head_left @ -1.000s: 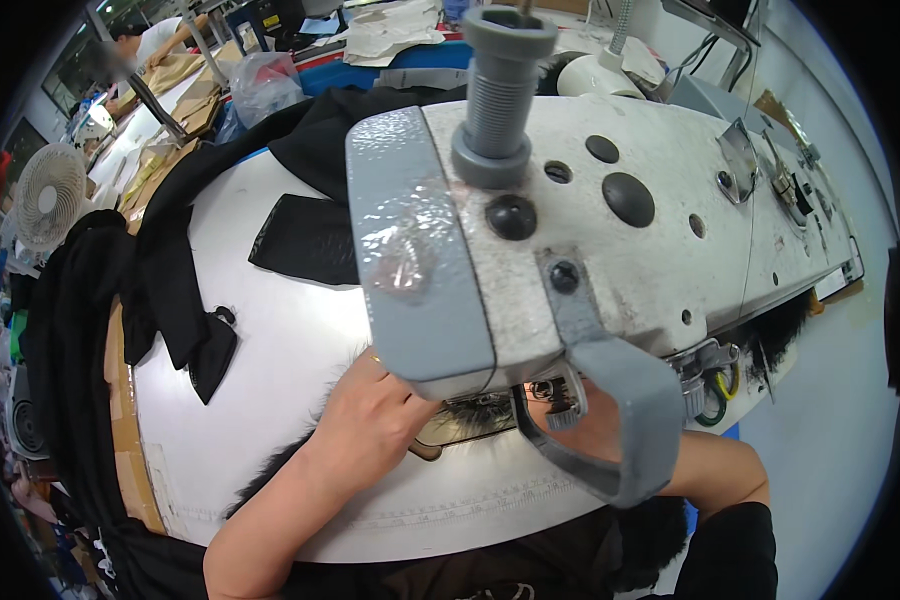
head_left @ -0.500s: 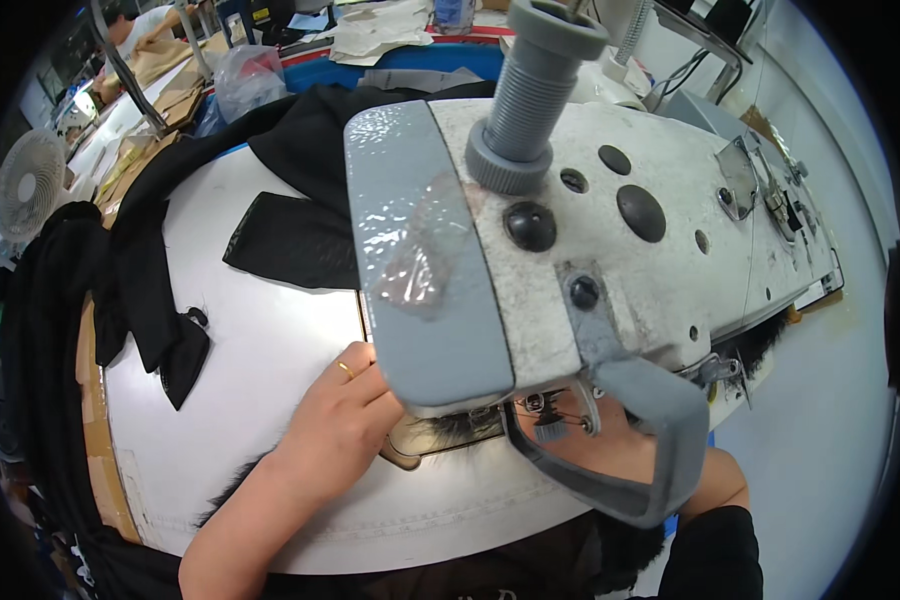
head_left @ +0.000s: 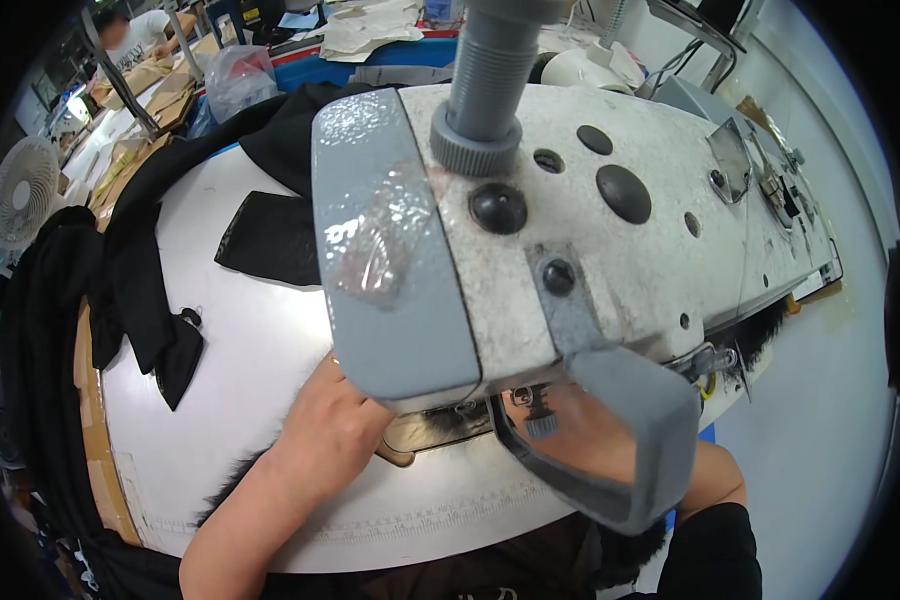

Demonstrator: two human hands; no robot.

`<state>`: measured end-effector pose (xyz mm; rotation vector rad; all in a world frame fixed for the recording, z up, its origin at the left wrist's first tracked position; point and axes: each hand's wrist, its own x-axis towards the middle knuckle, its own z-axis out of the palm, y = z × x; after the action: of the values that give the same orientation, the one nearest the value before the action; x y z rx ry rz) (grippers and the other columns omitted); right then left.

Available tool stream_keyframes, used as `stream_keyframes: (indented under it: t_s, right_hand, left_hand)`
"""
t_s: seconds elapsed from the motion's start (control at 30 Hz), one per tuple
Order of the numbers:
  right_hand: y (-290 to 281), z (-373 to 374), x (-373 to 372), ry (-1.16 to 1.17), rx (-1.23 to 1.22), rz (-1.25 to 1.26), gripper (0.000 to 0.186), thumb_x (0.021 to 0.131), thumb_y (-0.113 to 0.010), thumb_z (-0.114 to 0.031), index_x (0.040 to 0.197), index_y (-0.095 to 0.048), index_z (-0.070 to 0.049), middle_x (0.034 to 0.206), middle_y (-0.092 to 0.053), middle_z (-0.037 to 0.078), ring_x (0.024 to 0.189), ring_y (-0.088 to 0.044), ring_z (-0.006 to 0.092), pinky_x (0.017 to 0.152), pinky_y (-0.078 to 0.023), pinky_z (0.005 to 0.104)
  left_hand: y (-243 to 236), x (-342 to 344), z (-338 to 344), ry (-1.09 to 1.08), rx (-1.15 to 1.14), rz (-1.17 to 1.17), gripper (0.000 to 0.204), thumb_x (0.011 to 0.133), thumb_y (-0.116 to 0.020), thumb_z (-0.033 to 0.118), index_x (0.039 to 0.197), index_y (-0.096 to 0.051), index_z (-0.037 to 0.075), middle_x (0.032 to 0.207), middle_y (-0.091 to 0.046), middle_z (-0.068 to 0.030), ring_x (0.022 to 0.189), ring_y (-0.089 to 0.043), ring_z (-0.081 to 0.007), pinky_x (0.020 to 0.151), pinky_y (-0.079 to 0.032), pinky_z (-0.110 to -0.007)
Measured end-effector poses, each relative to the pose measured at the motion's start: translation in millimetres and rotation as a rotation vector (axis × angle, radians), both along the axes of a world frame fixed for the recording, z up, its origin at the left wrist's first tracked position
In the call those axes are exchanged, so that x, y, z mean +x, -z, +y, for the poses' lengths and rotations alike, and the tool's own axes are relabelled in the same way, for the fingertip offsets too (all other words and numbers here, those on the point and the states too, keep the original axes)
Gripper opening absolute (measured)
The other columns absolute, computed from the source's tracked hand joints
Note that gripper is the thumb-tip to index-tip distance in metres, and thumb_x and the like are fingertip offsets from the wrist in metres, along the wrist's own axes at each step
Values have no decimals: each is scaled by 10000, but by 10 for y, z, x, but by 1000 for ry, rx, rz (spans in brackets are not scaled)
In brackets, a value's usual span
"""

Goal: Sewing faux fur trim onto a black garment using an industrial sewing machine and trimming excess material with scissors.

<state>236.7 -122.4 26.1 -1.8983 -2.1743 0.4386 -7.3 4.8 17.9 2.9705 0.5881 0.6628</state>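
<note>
A grey and white sewing machine head fills the middle of the view. My left hand lies at its near left edge, knuckles bent, with the fingertips hidden under the head. Black fur shows on the metal plate beneath the head, and more black fur sticks out behind my left forearm. My right hand reaches in from the right behind the grey guard. Its fingers are covered by the guard and machine, so what either hand grips is hidden.
Black cloth pieces lie on the white table, with a heap of black fabric along its left side. Farther back are a white fan, a clear plastic bag and a person at another table.
The machine sits farther left and a little higher in view. My left hand has shifted slightly left, and its fingers show less under the head. The loose black cloth keeps its arrangement.
</note>
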Motion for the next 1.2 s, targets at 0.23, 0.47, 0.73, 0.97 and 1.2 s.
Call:
stream_keyframes:
  t_s: [0.23, 0.47, 0.73, 0.97, 1.2]
  right_hand:
    - [83, 67, -32, -163, 332, -381, 254, 737, -671, -164, 974, -756, -133, 1061, -679, 59, 993, -630, 296, 697, -539, 397]
    - [258, 84, -5, -303, 518, -360, 258, 716, -673, -194, 928, -724, -55, 1073, -644, 89, 970, -598, 263, 681, -515, 317]
    - [197, 57, -114, -162, 637, -311, 277, 768, -653, -151, 995, -668, 6, 1077, -614, 110, 905, -587, 233, 695, -511, 306]
    - [232, 48, -30, -157, 637, -264, 290, 812, -662, -128, 1069, -670, 6, 1048, -603, 83, 848, -588, 206, 663, -518, 312]
    - [237, 17, 47, -166, 600, -258, 309, 809, -680, -124, 1091, -681, 1, 1011, -619, 70, 825, -596, 199, 638, -523, 312]
  left_hand:
    - [398, -50, -2, 78, -266, -100, 145, 742, -629, 20, 885, -648, 40, 970, -621, -97, 985, -588, -302, 839, -494, -395]
    - [168, -48, -72, 94, -160, -180, 381, 741, -798, 127, 1104, -695, 76, 1028, -635, -54, 956, -610, -253, 865, -487, -413]
    - [150, -15, -136, 119, 136, -97, 302, 796, -692, 97, 1089, -708, 27, 1047, -681, -47, 990, -637, -229, 901, -499, -418]
    - [118, -31, -115, 173, 97, -73, 219, 780, -689, 67, 987, -718, 0, 1031, -678, -64, 966, -645, -241, 855, -521, -400]
    - [152, -62, -96, 184, 14, -49, 245, 761, -707, 50, 997, -723, -12, 989, -666, -68, 909, -642, -224, 772, -527, -362]
